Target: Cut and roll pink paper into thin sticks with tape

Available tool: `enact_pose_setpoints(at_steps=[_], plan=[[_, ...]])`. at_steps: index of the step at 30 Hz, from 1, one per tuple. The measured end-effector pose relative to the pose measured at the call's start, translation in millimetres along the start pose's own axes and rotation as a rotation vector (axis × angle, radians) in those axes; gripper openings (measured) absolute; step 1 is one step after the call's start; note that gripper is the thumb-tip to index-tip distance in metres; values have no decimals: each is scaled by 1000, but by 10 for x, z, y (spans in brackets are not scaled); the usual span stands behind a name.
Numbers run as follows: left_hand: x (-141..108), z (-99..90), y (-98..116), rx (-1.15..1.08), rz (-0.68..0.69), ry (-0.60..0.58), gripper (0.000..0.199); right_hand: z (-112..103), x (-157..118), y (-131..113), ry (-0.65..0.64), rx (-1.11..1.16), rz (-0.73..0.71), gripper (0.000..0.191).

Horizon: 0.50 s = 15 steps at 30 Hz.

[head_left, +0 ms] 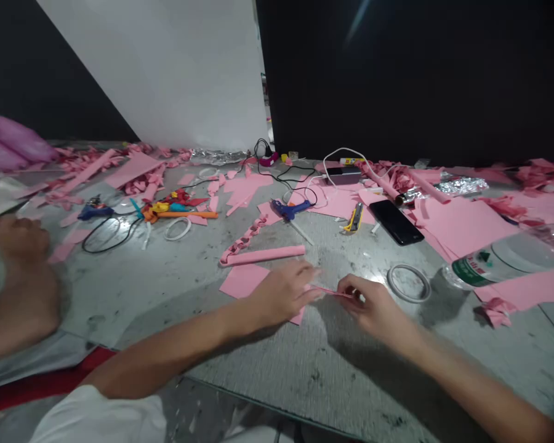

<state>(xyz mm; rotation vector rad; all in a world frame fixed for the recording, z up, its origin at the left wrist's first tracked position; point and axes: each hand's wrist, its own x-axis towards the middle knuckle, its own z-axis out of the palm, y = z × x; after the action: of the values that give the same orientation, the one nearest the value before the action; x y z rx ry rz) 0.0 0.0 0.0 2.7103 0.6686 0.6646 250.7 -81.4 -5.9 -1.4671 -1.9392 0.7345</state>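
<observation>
A thin pink paper strip (329,291), seen nearly edge-on, spans the gap between my two hands. My right hand (372,303) pinches its right end, fingers curled. At the other end, my left hand (284,292) has its fingers closed on the strip, their tips slightly blurred. Under and beside my left hand lies flat pink paper (244,280). Just beyond it, a rolled pink paper tube (268,254) rests on the table, joined at its left end to a twisted pink paper chain (247,237).
Beyond are a blue glue gun (290,209), a yellow cutter knife (353,218) and a black phone (396,221). A tape ring (409,283) and a lying plastic bottle (503,261) are to the right. Another person's hand (23,237) is at left. Pink scraps (143,175) line the back.
</observation>
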Motion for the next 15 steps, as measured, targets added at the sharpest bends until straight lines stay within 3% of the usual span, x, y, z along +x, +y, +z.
enact_pose_setpoints(at_steps=[4, 9, 12, 15], plan=[[-31, 164, 63, 200, 150, -99, 31, 101, -15, 16, 57, 97, -68, 15], [-147, 246, -75, 182, 149, -63, 34, 219, -10, 177, 24, 171, -8, 23], [-96, 15, -236, 139, 55, 32, 42, 231, 9, 230, 186, 123, 47, 27], [-26, -459, -444, 115, -141, 203, 41, 207, 20, 216, 336, 25, 16, 26]])
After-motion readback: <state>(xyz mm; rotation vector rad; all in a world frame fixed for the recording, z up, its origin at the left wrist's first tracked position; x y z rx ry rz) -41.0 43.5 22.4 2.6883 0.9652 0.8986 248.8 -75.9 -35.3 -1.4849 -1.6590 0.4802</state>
